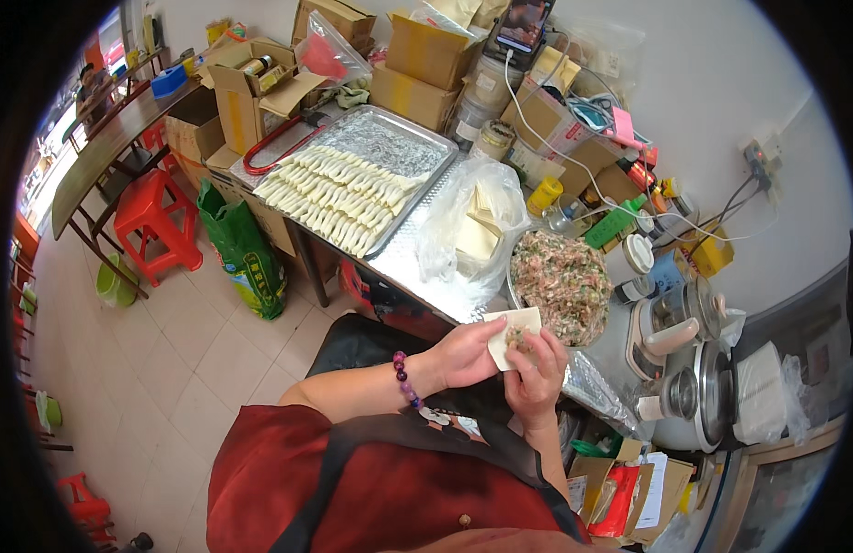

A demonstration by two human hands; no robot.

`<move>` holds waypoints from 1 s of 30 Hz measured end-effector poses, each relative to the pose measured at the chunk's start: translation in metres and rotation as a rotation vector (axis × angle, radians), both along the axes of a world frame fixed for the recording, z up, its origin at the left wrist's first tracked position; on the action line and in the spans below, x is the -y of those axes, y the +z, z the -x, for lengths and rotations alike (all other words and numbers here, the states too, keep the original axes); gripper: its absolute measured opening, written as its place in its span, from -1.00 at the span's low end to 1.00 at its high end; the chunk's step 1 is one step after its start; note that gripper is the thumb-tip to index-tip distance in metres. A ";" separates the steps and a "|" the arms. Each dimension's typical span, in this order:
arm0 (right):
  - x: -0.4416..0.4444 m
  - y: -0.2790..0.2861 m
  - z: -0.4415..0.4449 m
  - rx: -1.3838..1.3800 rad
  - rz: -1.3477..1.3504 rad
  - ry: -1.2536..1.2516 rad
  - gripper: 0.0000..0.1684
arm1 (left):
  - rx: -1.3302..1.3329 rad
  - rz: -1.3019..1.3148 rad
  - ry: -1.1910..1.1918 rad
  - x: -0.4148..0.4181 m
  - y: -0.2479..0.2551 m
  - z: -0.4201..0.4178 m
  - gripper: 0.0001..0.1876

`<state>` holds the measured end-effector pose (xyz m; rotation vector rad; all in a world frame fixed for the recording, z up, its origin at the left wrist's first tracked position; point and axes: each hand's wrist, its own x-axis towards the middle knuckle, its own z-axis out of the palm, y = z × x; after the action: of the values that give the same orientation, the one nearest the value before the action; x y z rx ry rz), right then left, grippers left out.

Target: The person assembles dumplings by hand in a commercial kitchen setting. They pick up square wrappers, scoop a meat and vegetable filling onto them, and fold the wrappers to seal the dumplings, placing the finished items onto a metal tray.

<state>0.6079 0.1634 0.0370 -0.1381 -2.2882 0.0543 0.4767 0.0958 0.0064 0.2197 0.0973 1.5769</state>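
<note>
A square dough wrapper [499, 343] with a small dab of minced filling [517, 336] on it lies across the fingers of my left hand [468, 352]. My right hand [539, 377] touches the wrapper's right side with its fingertips; whether it holds a tool is hidden. Just beyond is a wide bowl of minced meat with green bits [561, 283]. To its left, an open clear plastic bag [436, 235] holds a stack of wrappers [477, 238]. Rows of folded dumplings [343, 197] cover the near part of a metal tray [426, 142], whose far part shows a whitish, dusted surface.
Cardboard boxes [416, 97], jars [493, 138] and bottles [616, 221] crowd the wall side. A white cable [557, 155] hangs over them from a phone [525, 24]. Kitchen appliances [710, 394] stand at the right. A red stool [153, 221] and green sack [243, 256] are left.
</note>
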 end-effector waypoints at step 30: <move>-0.047 -0.043 -0.032 -0.454 0.345 -0.348 -0.75 | -0.168 0.013 -0.008 -0.010 -0.006 0.075 -0.65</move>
<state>0.6396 0.2105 -0.0057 -0.6339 -1.7587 0.2713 0.4013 0.1060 0.0003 0.3416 0.2376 1.5472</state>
